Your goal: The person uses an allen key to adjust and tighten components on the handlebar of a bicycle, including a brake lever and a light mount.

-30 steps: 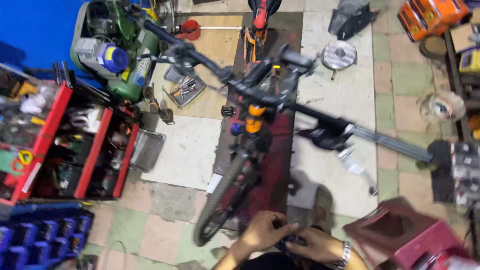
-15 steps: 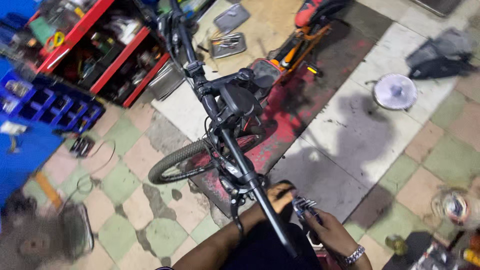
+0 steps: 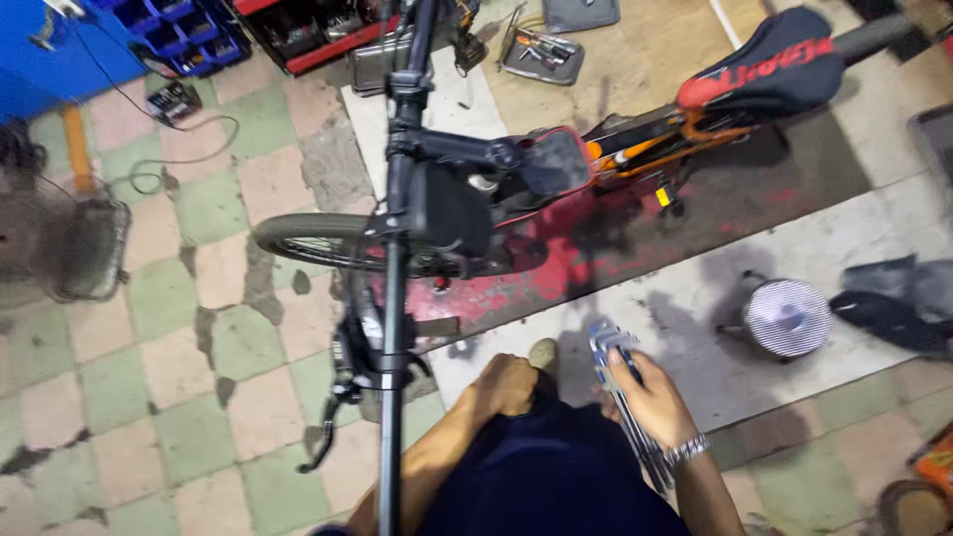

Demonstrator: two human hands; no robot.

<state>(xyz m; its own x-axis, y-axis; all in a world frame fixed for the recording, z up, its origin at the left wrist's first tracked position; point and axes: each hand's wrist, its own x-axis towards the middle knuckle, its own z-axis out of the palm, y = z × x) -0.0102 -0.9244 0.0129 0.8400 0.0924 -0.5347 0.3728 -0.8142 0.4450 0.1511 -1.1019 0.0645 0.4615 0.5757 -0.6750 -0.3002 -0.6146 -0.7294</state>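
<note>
Low in the frame, the right hand (image 3: 643,397) is wrapped around a set of metal hex keys (image 3: 620,382), thumb laid along the top, the bundle's ring end poking out toward the upper left of the hand and the long shafts running down past the wrist. The left hand (image 3: 506,385) sits just beside it at centre bottom, curled into a loose fist on the dark trouser knee; I can't tell if anything is inside it.

Right above both hands stands the bicycle (image 3: 556,189): the black handlebar (image 3: 395,258) runs as a vertical line left of centre, with the front tyre (image 3: 318,238) crossing behind it. The red-and-black saddle (image 3: 764,69) sits at upper right.

At the top edge lies a grey metal tray (image 3: 541,55) holding small tools, and at upper left a red-trimmed tool chest (image 3: 318,35) sits beside blue bins (image 3: 189,30), contents too dark to read.

Right of the hands, a round silver lamp-like object (image 3: 786,318) rests on pale floor beside a dark rag (image 3: 898,303). Open checked tiles (image 3: 149,397) spread across lower left.
</note>
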